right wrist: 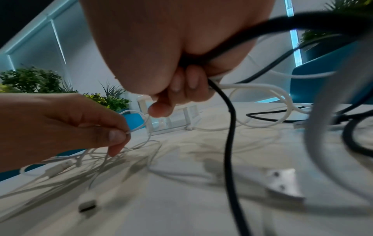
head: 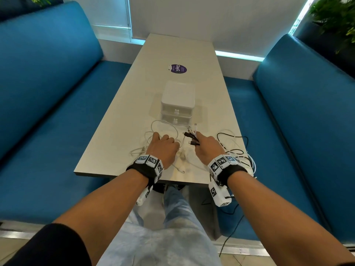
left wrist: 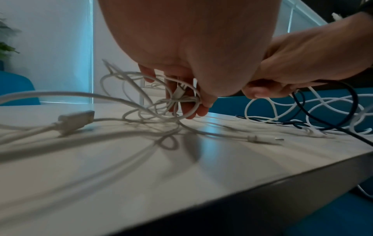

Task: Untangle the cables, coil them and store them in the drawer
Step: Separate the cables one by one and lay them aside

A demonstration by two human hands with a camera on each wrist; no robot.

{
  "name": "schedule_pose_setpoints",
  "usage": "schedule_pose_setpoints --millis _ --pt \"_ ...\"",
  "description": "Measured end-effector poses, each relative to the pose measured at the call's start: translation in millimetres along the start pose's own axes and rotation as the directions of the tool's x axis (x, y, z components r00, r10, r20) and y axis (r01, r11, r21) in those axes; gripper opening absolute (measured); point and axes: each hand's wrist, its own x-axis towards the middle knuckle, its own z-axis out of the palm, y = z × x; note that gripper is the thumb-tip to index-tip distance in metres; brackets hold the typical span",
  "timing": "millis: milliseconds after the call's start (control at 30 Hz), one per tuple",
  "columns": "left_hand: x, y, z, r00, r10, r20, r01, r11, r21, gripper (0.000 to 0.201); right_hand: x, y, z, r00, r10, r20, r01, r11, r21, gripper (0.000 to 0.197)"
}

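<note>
A tangle of thin white cables [head: 163, 129] lies on the near end of the pale table [head: 119, 120]. My left hand [head: 163, 146] is over it, fingers curled, pinching a white cable [left wrist: 179, 97] between thumb and fingertips [right wrist: 119, 137]. My right hand [head: 205, 146] grips a bundle of black and white cable ends [head: 192, 135], the plugs fanning out past its fingers. A black cable [right wrist: 230, 127] hangs down from that fist. More black and white cable [head: 236, 150] loops at the table's right edge. A small white two-drawer box [head: 177, 104] stands just beyond, both drawers shut.
Blue bench seats [head: 48, 112] flank the table on both sides. A purple round sticker [head: 178, 69] lies farther up the table. Loose USB plugs [right wrist: 282, 183] rest near the front edge. A thin black wire [head: 230, 233] hangs to the floor by my legs.
</note>
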Motion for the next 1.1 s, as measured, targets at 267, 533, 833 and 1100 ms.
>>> schedule_pose_setpoints --millis 267,533,833,1100 --pt "4.2 6.0 -14.6 0.997 0.026 0.071 -0.025 0.999 -0.021 0.037 2.0 -17.3 9.2 0.984 -0.052 0.171 0.044 0.998 0.054 0.016" --pt "6.1 -6.8 -11.0 1.000 -0.004 0.023 0.006 0.997 -0.079 0.023 5.7 -3.4 -3.0 0.995 -0.048 0.086 0.064 0.977 -0.204 0.022" --pt "1.5 -18.8 -7.6 1.000 -0.030 0.003 0.030 0.999 -0.025 0.026 1.2 25.4 -12.9 0.994 0.108 0.023 -0.099 0.960 -0.263 0.023" --pt "0.6 6.8 -15.7 1.000 -0.021 0.006 0.021 1.000 -0.004 0.025 1.9 -17.7 6.7 0.990 -0.047 0.130 0.048 0.999 -0.002 0.015"
